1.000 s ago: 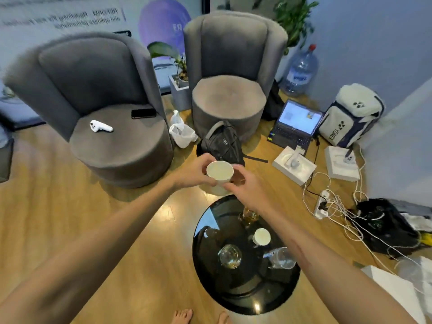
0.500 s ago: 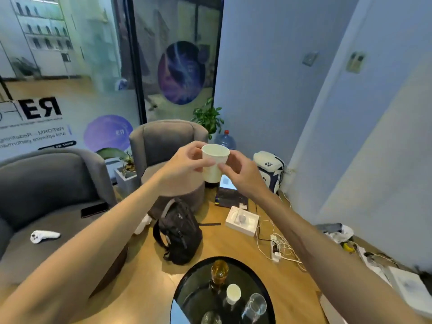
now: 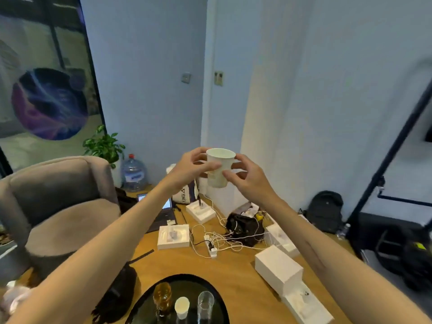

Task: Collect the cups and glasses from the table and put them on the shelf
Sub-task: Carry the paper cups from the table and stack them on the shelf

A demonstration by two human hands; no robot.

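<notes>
I hold a white paper cup (image 3: 219,168) upright at chest height, out in front of the wall. My left hand (image 3: 191,167) grips its left side and my right hand (image 3: 247,178) grips its right side. Below, at the bottom edge of the view, the round black table (image 3: 145,309) carries an amber glass (image 3: 162,296), a small white cup (image 3: 181,307) and a clear glass (image 3: 205,305). No shelf is clearly in view.
A grey armchair (image 3: 58,206) stands at left with a black backpack (image 3: 117,293) by the table. White boxes (image 3: 278,270), a power strip with tangled cables (image 3: 211,246), a laptop (image 3: 163,206) and bags litter the wooden floor. A black metal frame (image 3: 383,171) rises at right.
My view has swung up and to the right, away from the armchairs toward the wall. Both hands have lifted the white cup from above the table to chest height.
</notes>
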